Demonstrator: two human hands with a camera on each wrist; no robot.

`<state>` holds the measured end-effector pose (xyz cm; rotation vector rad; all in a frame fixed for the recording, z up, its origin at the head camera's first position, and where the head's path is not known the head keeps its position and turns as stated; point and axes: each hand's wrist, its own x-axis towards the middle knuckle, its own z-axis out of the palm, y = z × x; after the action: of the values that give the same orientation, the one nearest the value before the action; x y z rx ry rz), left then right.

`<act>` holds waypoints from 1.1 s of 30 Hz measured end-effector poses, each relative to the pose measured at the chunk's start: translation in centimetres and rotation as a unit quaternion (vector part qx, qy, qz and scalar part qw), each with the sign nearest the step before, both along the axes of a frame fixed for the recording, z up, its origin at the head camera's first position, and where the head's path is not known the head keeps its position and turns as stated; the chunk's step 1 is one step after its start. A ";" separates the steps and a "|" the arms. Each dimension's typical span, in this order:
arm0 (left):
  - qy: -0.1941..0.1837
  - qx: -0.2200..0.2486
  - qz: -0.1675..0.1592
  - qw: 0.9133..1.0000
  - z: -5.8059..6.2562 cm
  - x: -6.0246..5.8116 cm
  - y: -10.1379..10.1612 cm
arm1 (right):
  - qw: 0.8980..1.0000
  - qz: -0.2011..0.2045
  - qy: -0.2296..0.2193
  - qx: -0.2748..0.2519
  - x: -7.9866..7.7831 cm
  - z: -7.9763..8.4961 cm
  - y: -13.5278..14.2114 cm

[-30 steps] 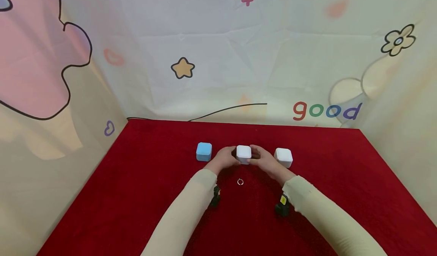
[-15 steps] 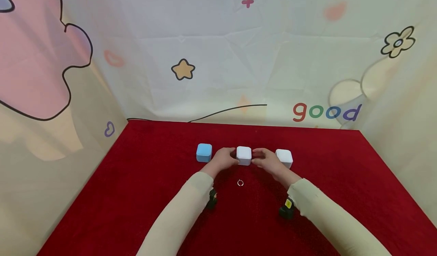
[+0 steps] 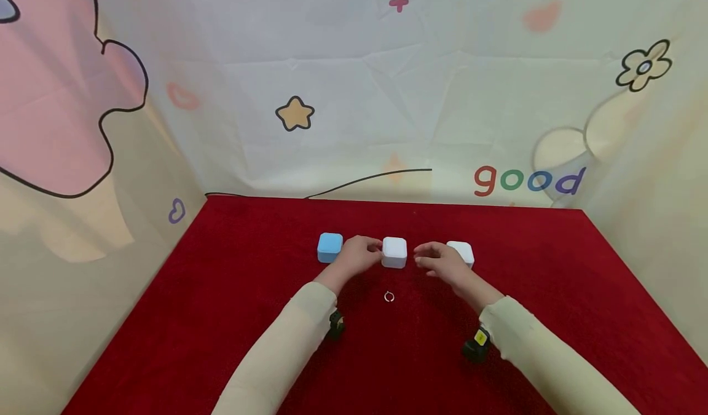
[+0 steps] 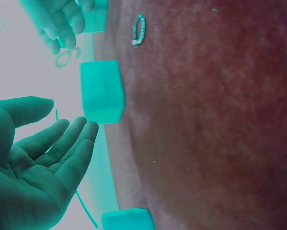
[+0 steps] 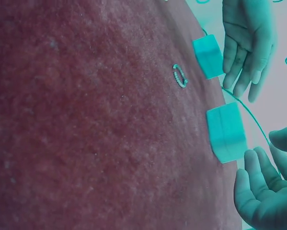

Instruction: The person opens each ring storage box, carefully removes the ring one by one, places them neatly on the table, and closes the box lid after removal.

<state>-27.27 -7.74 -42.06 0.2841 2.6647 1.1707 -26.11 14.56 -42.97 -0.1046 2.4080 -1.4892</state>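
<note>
In the head view a small white box [image 3: 394, 252] with rounded corners stands between my two hands. My left hand [image 3: 358, 255] is just left of it with relaxed fingers; in the left wrist view the left hand's fingers [image 4: 76, 153] are extended, holding nothing. To the right, my right hand [image 3: 445, 264] is apart from the box, its fingers loosely bent around nothing, as the right wrist view of the right hand [image 5: 268, 191] also shows. A light blue box [image 3: 330, 248] is beside my left hand. Another white box [image 3: 461, 252] is partly hidden behind my right hand.
A small silvery ring [image 3: 389, 296] with a gap in its band lies nearer me on the red cloth [image 3: 398, 366]. Behind stands a pale printed curtain [image 3: 354, 83], with more fabric at both sides. Each wrist carries a small dark camera.
Both hands have let go of the middle white box. My right hand has drawn away to the right, and my left has shifted slightly left. The boxes and ring have stayed in place.
</note>
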 end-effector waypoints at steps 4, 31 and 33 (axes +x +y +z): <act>0.002 0.010 0.012 1.000 0.3 0.3 -0.2 | 1.000 0.002 0.006 -0.004 0.4 0.1 0.4; 0.029 0.117 0.006 0.993 2.1 4.9 3.6 | 0.997 0.019 0.070 -0.040 3.7 2.5 5.0; 0.031 0.126 0.013 0.991 2.0 5.0 4.3 | 0.996 0.017 0.072 -0.044 3.7 2.7 5.2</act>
<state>-22.25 -3.40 -40.01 0.3328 2.5774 1.5335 -22.41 19.80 -40.27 -0.2807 2.4383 -1.6227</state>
